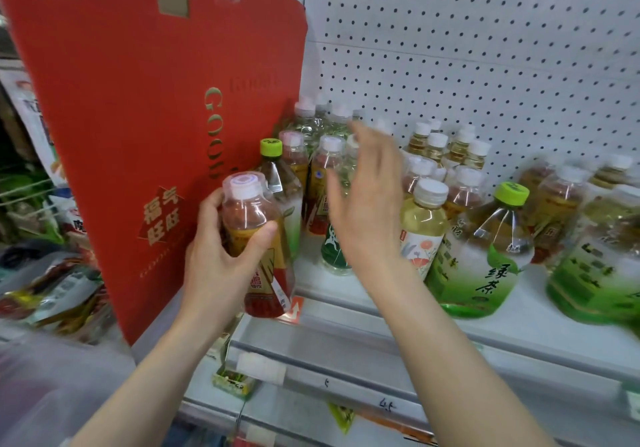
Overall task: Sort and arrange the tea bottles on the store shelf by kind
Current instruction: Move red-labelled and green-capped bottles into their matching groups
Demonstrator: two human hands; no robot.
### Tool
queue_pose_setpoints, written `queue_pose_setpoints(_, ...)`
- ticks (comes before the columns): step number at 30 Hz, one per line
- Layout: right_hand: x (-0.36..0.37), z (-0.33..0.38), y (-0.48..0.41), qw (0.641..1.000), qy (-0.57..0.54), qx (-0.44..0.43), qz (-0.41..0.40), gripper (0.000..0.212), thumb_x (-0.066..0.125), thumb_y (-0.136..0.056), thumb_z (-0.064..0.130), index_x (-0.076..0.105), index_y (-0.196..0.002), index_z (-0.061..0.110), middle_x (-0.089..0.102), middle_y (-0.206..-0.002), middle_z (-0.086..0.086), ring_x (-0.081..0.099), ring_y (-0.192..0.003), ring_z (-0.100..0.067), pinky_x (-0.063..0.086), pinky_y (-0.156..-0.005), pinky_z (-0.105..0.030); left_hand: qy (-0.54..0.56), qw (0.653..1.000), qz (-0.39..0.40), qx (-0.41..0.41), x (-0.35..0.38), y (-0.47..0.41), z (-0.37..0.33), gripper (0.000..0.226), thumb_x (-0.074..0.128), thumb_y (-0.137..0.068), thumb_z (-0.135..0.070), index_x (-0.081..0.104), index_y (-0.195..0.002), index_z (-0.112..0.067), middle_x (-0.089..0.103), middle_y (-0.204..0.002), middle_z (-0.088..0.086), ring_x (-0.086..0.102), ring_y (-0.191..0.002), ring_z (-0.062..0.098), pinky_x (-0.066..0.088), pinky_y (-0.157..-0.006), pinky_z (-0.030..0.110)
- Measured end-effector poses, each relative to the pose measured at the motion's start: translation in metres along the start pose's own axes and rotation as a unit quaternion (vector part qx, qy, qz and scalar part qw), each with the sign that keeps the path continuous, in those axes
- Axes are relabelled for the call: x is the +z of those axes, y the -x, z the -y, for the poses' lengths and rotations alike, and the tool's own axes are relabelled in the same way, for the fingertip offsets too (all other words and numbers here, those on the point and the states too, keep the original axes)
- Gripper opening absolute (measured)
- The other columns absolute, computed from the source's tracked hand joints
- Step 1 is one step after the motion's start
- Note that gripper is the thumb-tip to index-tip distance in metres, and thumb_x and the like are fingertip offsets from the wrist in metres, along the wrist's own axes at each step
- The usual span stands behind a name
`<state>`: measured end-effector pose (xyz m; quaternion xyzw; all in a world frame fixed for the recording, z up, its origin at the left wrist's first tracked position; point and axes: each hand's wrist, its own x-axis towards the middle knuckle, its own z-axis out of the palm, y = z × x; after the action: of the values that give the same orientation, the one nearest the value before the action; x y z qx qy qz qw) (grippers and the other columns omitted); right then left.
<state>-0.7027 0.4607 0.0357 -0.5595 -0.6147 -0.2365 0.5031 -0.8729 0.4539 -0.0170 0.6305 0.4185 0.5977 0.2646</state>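
Here, a white shelf (346, 294) backed by white pegboard (485, 48), price rail (346, 353) along the front edge with tags clipped on. Leaning at the shelf's left end, a big red box (138, 100) with gold lettering, closing off that side and touching the nearest bottles. Further left, blurred packets (52, 290) on another rack.

On the shelf, tea bottles of mixed kinds crowded together: white-capped amber ones at the back, a pale floral bottle (420, 224) near the front, green-tea bottles (485, 256) with lime caps at right, another lime cap (271, 147) just beside the red box.

Left hand (221, 259) clamped round a red-tea bottle (256, 242), white-capped, held upright in front of the shelf's left end, above the rail. Right hand (367, 204) empty, fingers spread apart and motion-blurred, raised before the middle bottles, hiding several of them.
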Motion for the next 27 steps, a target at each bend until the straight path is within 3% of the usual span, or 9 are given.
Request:
queue_pose_setpoints(2, 0.011, 0.006, 0.017, 0.994, -0.078, -0.003, 0.075, 0.050, 0.065, -0.093, 0.018, 0.050, -0.138, 0.003, 0.057, -0.131, -0.013, 0.053, -0.122, -0.025, 0.042, -0.105, -0.037, 0.003, 1.000, 0.002, 0.019, -0.001, 0.000, 0.003, 0.061, 0.059, -0.080, -0.054, 0.042, -0.135, -0.036, 0.053, -0.114, -0.045, 0.053, -0.107, -0.017, 0.043, -0.088, 0.011)
queue_pose_setpoints(4, 0.023, 0.009, 0.029, 0.972, -0.128, 0.069, 0.183, 0.062, 0.064, -0.095, 0.031, 0.040, -0.146, 0.007, 0.050, -0.143, -0.009, 0.047, -0.133, -0.020, 0.039, -0.111, -0.035, 0.006, 0.999, 0.002, 0.031, -0.002, 0.001, 0.005, 0.061, 0.056, -0.084, -0.053, 0.042, -0.139, -0.029, 0.053, -0.116, -0.044, 0.051, -0.107, -0.019, 0.039, -0.086, 0.004)
queue_pose_setpoints(7, 0.045, 0.009, 0.034, 0.941, -0.171, 0.141, 0.257, 0.082, 0.066, -0.092, 0.037, 0.022, -0.155, 0.008, 0.036, -0.156, -0.009, 0.035, -0.143, -0.022, 0.027, -0.112, -0.026, 0.012, 0.999, 0.003, 0.035, -0.006, 0.005, 0.009, 0.060, 0.054, -0.090, -0.046, 0.038, -0.144, -0.025, 0.051, -0.120, -0.042, 0.049, -0.112, -0.018, 0.038, -0.089, 0.004)
queue_pose_setpoints(12, 0.075, 0.007, 0.032, 0.867, -0.256, 0.278, 0.325, 0.111, 0.075, -0.076, 0.055, 0.008, -0.157, 0.023, 0.041, -0.154, -0.007, 0.045, -0.137, -0.029, 0.040, -0.111, -0.050, 0.001, 0.999, 0.009, 0.038, -0.013, 0.016, 0.011, 0.058, 0.053, -0.094, -0.039, 0.036, -0.146, -0.022, 0.047, -0.126, -0.038, 0.046, -0.116, -0.018, 0.036, -0.092, 0.003)
queue_pose_setpoints(14, 0.080, 0.004, 0.035, 0.852, -0.280, 0.308, 0.317, 0.114, 0.078, -0.064, 0.062, 0.019, -0.153, 0.024, 0.048, -0.148, -0.004, 0.049, -0.133, -0.027, 0.042, -0.109, -0.051, 0.002, 0.999, 0.013, 0.033, -0.017, 0.022, 0.011, 0.058, 0.052, -0.093, -0.041, 0.036, -0.146, -0.022, 0.049, -0.129, -0.031, 0.047, -0.117, -0.015, 0.037, -0.090, 0.003)
queue_pose_setpoints(17, 0.081, 0.003, 0.041, 0.858, -0.301, 0.327, 0.259, 0.096, 0.085, -0.060, 0.054, 0.038, -0.137, 0.020, 0.056, -0.132, 0.000, 0.056, -0.121, -0.021, 0.047, -0.104, -0.047, -0.004, 1.000, 0.016, 0.026, -0.023, 0.031, 0.013, 0.057, 0.053, -0.093, -0.041, 0.037, -0.145, -0.024, 0.052, -0.133, -0.021, 0.049, -0.118, -0.012, 0.038, -0.090, 0.004)
queue_pose_setpoints(20, 0.072, 0.011, 0.051, 0.878, -0.288, 0.314, 0.217, 0.092, 0.083, -0.056, 0.057, 0.040, -0.127, 0.019, 0.054, -0.126, 0.000, 0.056, -0.115, -0.018, 0.050, -0.099, -0.043, -0.011, 1.000, 0.018, 0.023, -0.030, 0.038, 0.016, 0.057, 0.053, -0.093, -0.041, 0.038, -0.145, -0.024, 0.052, -0.134, -0.020, 0.049, -0.119, -0.010, 0.038, -0.091, 0.005)
queue_pose_setpoints(23, 0.054, 0.020, 0.058, 0.908, -0.267, 0.273, 0.175, 0.083, 0.084, -0.065, 0.051, 0.041, -0.127, 0.018, 0.051, -0.125, 0.002, 0.053, -0.114, -0.014, 0.049, -0.098, -0.036, -0.015, 0.999, 0.024, 0.025, -0.033, 0.044, 0.019, 0.058, 0.052, -0.094, -0.039, 0.036, -0.146, -0.021, 0.050, -0.132, -0.022, 0.048, -0.118, -0.012, 0.037, -0.090, 0.003)
queue_pose_setpoints(27, 0.014, 0.024, 0.055, 0.924, -0.252, 0.243, 0.155, 0.083, 0.082, -0.074, 0.045, 0.038, -0.139, 0.017, 0.046, -0.132, 0.009, 0.044, -0.119, -0.003, 0.035, -0.095, -0.012, 0.003, 0.999, 0.020, 0.033, -0.034, 0.049, 0.017, 0.059, 0.051, -0.095, -0.040, 0.033, -0.148, -0.020, 0.051, -0.138, -0.010, 0.047, -0.126, -0.001, 0.040, -0.102, 0.017)
